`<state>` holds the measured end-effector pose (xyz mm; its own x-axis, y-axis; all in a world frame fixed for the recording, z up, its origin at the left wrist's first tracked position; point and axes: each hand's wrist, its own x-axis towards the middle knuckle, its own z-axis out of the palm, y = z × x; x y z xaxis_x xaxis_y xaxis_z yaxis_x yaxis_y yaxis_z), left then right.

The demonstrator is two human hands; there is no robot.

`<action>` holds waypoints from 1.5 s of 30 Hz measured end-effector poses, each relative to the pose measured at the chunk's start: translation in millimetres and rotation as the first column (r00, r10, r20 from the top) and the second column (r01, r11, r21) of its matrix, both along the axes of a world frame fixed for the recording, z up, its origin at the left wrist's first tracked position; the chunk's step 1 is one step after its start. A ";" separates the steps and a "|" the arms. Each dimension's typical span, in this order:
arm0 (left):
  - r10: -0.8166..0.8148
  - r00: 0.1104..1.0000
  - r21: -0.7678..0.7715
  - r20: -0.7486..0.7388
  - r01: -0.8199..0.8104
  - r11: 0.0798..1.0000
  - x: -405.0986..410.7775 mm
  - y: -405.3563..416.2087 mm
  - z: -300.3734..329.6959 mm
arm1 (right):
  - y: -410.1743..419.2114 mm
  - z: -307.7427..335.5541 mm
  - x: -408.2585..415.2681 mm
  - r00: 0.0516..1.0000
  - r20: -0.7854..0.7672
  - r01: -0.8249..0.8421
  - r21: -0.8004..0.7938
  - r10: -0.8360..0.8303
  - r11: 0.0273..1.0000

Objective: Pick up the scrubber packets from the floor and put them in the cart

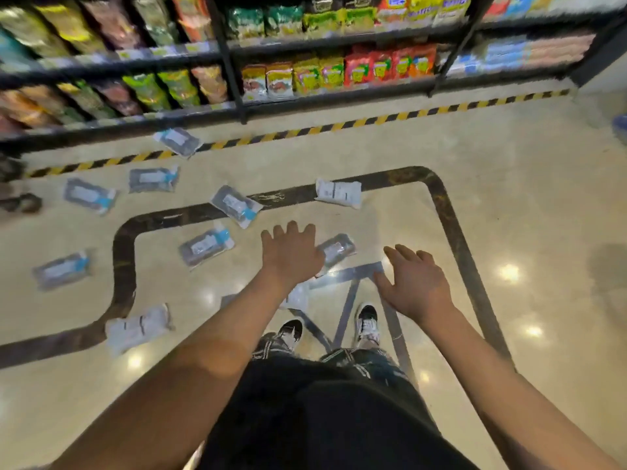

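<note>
So from the head camera we were looking straight down at a shiny beige floor (509, 205) with scrubber packets scattered all over it. Our left hand (291, 256) was stretched out forward with the fingers spread and relaxed, holding nothing. Our right hand (415, 283) was out too, fingers straight and a bit splayed, also holding nothing. The two hands were apart from each other, both hanging above the floor.

One dark packet (337, 251) sat between the hands, partly hidden behind the left one; we couldn't tell if the hand touched it. A white-backed packet (338, 192) lay farther out on the dark curved stripe (451, 225) in the floor. More dark ones with blue tabs were off to the left: one (236, 205) on the stripe, one (206, 244) just inside it, one (153, 179), one (90, 195), one (62, 270), and one (177, 141) up by the yellow-and-black tape (373, 121). Another white-backed one (137, 327) lay near our left forearm. A pale one (298, 296) peeked out from under that arm.

Our sneakers (367, 320) stood on the floor below the hands. Shelves (234, 59) of snack bags ran along the top. It was all pretty blurry, and we saw no cart in view.
</note>
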<state>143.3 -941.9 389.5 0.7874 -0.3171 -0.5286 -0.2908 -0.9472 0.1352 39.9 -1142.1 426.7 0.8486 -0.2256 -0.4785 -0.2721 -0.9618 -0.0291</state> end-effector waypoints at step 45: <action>0.935 0.216 0.057 -0.281 -0.969 0.241 -54.0 -26.6 -758.1 | -62.7 -787.9 146.8 0.868 -0.274 0.451 0.087 -0.414 0.888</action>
<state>89.4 -968.5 -368.6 0.4135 0.5222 -0.7459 0.8711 -0.4654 0.1570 186.7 -1204.8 -361.2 0.5358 -0.4562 -0.7105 -0.6759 -0.7360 -0.0372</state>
